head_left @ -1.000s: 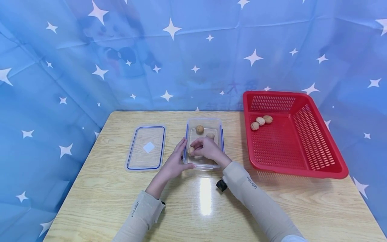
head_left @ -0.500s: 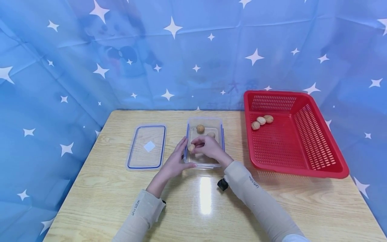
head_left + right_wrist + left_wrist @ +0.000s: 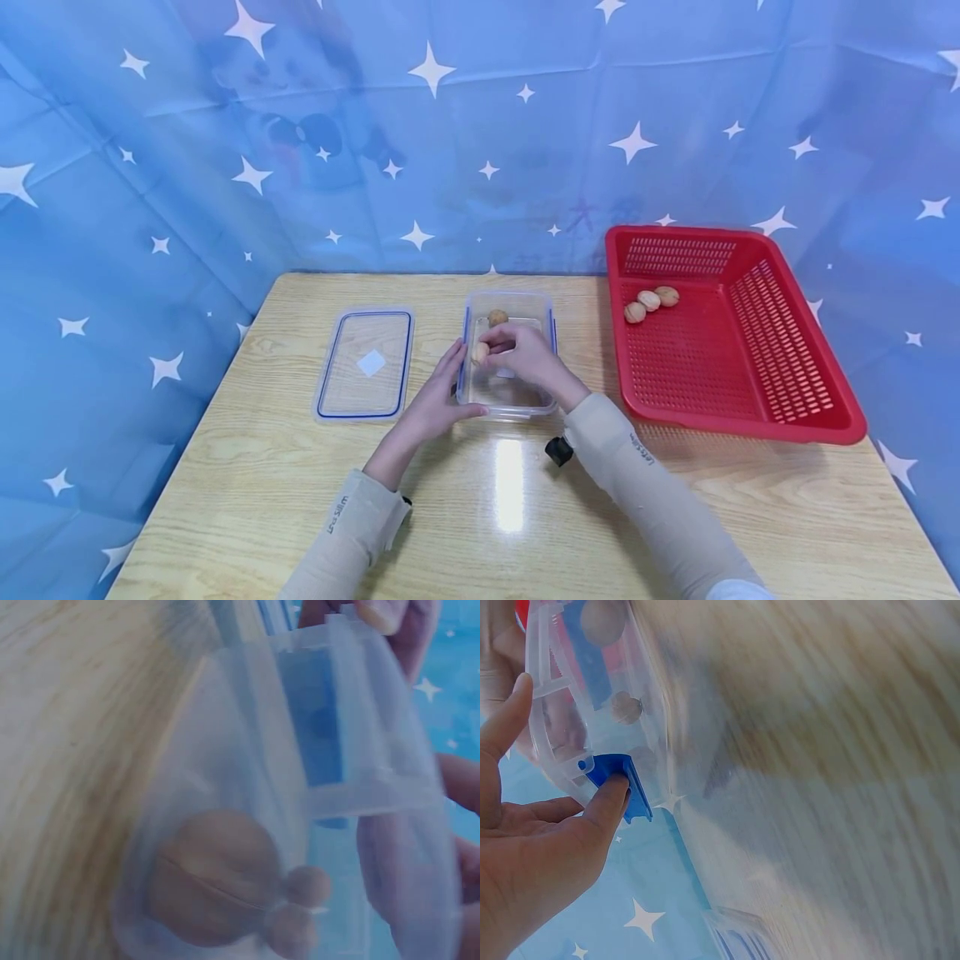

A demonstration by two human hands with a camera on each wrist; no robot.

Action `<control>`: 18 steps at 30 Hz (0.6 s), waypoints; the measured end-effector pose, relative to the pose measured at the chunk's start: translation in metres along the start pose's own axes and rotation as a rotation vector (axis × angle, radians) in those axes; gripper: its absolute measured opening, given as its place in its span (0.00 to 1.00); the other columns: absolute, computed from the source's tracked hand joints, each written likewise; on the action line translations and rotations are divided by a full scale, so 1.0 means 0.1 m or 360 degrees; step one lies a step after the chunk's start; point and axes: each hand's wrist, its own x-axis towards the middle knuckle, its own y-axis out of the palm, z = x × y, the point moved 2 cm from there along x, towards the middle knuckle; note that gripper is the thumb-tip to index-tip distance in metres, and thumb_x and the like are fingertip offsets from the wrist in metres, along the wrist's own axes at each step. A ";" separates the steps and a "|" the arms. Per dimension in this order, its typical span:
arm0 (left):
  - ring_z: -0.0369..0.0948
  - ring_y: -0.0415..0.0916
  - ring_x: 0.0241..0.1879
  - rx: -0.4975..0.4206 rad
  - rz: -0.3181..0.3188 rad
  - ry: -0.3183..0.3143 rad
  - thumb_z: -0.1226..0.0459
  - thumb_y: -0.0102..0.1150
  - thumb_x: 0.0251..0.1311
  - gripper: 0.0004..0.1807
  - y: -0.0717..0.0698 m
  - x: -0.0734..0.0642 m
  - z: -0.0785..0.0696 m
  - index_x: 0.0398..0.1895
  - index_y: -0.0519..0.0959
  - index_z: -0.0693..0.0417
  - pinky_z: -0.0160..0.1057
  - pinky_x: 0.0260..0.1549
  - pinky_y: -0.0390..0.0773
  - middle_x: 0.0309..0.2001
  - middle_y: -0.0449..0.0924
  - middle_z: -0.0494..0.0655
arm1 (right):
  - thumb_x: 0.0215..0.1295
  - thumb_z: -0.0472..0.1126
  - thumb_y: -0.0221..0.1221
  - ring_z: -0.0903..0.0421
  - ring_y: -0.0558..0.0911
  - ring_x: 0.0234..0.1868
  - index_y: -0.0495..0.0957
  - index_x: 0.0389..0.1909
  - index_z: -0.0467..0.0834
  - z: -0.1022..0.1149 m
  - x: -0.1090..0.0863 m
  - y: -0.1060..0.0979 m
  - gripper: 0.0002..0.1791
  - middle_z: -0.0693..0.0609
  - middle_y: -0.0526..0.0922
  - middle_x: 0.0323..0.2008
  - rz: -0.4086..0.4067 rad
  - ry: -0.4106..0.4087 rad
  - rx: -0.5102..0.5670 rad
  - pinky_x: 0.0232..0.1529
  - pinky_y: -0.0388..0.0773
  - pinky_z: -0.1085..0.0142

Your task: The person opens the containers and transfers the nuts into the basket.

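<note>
A clear food container (image 3: 504, 410) with blue clips stands on the table. My right hand (image 3: 528, 358) reaches over it, thumb and fingertips pinching a walnut (image 3: 480, 354) near its left wall. My left hand (image 3: 431, 408) holds the container's near left corner, thumb along the front rim and fingers on the left side. In the left wrist view a fingertip touches a blue clip (image 3: 622, 776). Another walnut (image 3: 497, 317) lies at the back inside. Through the wall, the right wrist view shows a large walnut (image 3: 217, 877) and two smaller-looking ones; my right hand hides part of the inside.
A clear lid (image 3: 363, 392) with a blue seal lies flat to the left of the container. To the right, a red plastic basket (image 3: 697, 367) holds three walnuts (image 3: 648, 301) at its left side. A blue starry curtain (image 3: 480, 133) hangs behind the table.
My right hand has moved slightly up and away with the pinched walnut, and now covers the walnut that showed on the container's right side. My left hand stays in place.
</note>
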 end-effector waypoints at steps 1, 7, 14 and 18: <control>0.57 0.46 0.79 0.0001 -0.0003 0.0009 0.58 0.73 0.55 0.57 0.00 0.00 0.00 0.81 0.45 0.54 0.61 0.75 0.55 0.82 0.37 0.49 | 0.61 0.37 0.68 0.48 0.85 0.49 0.82 0.54 0.40 0.02 -0.01 -0.02 0.20 0.43 0.87 0.48 -0.0003 -0.0022 -0.0008 0.52 0.84 0.58; 0.56 0.44 0.79 0.0007 -0.0002 0.0007 0.58 0.73 0.55 0.57 0.00 -0.01 -0.01 0.80 0.46 0.55 0.59 0.76 0.53 0.82 0.37 0.47 | 0.63 0.38 0.67 0.46 0.84 0.51 0.81 0.56 0.39 0.16 -0.03 -0.16 0.20 0.42 0.86 0.50 -0.0020 -0.0091 -0.0028 0.56 0.82 0.53; 0.54 0.43 0.80 0.0020 -0.0011 0.0008 0.58 0.73 0.55 0.57 0.00 0.00 -0.01 0.80 0.46 0.55 0.57 0.77 0.52 0.82 0.38 0.48 | 0.61 0.40 0.68 0.47 0.85 0.51 0.82 0.54 0.41 0.34 -0.10 -0.36 0.20 0.42 0.87 0.48 -0.0067 -0.0143 -0.0040 0.49 0.85 0.57; 0.54 0.42 0.80 0.0017 -0.0015 0.0004 0.58 0.74 0.54 0.57 0.01 0.00 -0.01 0.80 0.46 0.55 0.56 0.77 0.52 0.82 0.38 0.49 | 0.62 0.41 0.68 0.47 0.84 0.53 0.82 0.55 0.42 0.42 -0.14 -0.48 0.20 0.43 0.87 0.49 -0.0088 -0.0151 -0.0063 0.49 0.84 0.57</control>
